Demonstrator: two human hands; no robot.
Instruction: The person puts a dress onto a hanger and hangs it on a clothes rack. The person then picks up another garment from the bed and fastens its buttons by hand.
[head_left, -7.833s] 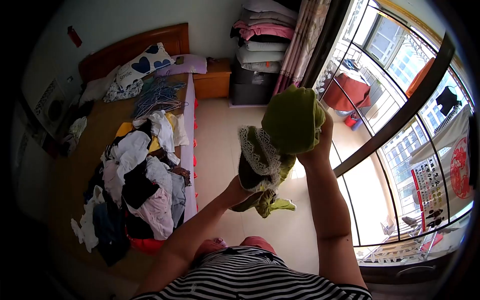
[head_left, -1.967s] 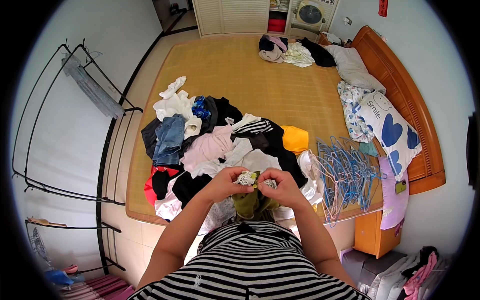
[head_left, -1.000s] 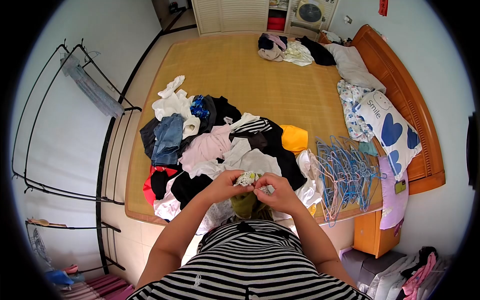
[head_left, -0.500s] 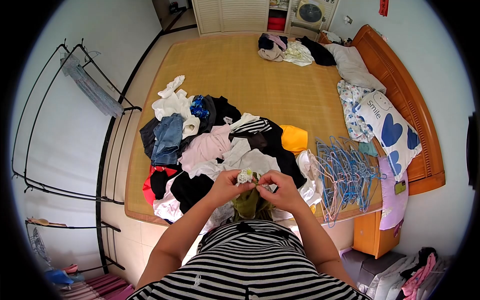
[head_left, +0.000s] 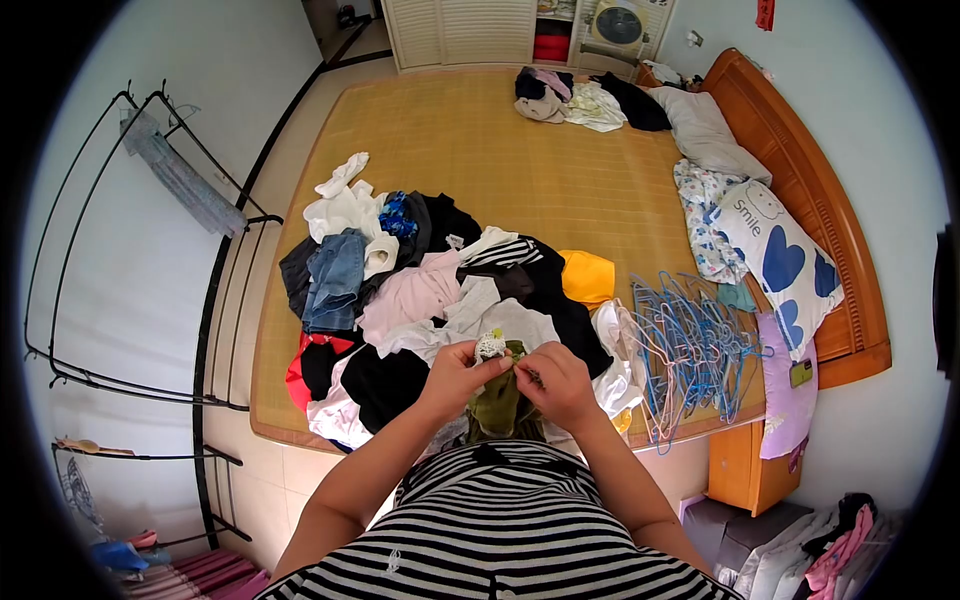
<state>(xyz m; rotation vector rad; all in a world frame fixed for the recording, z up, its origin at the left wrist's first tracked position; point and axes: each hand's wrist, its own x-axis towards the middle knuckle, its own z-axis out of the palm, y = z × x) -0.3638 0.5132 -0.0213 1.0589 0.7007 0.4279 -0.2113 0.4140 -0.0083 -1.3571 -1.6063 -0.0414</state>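
Just in front of my body, an olive-green garment (head_left: 494, 410) hangs from my fingers, with a white, lace-like piece (head_left: 490, 346) at its top. My left hand (head_left: 455, 376) pinches it beside the white piece. Close by on the other side, my right hand (head_left: 562, 382) has its fingers closed on the garment's upper edge, with a small dark patterned bit showing at the fingers. Behind both hands spreads a pile of clothes, including a light grey top (head_left: 490, 312), a pink top (head_left: 418, 290) and a black garment (head_left: 385, 385).
The pile lies on a mat-covered bed (head_left: 470, 140). Tangled blue and pink hangers (head_left: 690, 350) lie at the right, near a heart-print pillow (head_left: 785, 255) and wooden headboard (head_left: 830, 220). A black clothes rack (head_left: 95, 220) stands left. More clothes (head_left: 597, 106) sit at the far edge.
My right hand has turned slightly, and the dark patterned bit at its fingers shows more. The white piece sits a little higher and more upright. The pile is unchanged.
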